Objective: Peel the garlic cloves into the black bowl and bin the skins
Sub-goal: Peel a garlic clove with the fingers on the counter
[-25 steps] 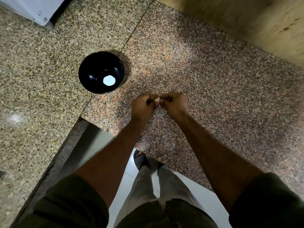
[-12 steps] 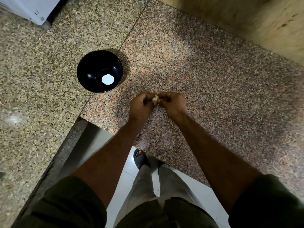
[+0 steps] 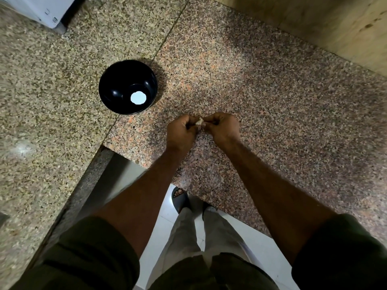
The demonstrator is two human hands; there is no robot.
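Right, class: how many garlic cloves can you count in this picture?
1: a garlic clove pinched between the left hand and right hand above the granite counter. More may be hidden in the curled fingers.

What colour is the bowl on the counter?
Glossy black bowl, with a white spot inside; shown in the head view.

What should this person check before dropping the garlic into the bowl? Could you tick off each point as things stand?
1. Garlic clove held by both hands: ok, left hand and right hand pinch it.
2. Skin fully off: cannot tell, the clove is mostly hidden by the fingers.
3. Black bowl upright and open: ok.
4. Bowl close by: ok, it stands to the left of the hands on the granite counter.
5. Bin for skins: cannot tell, none in view.
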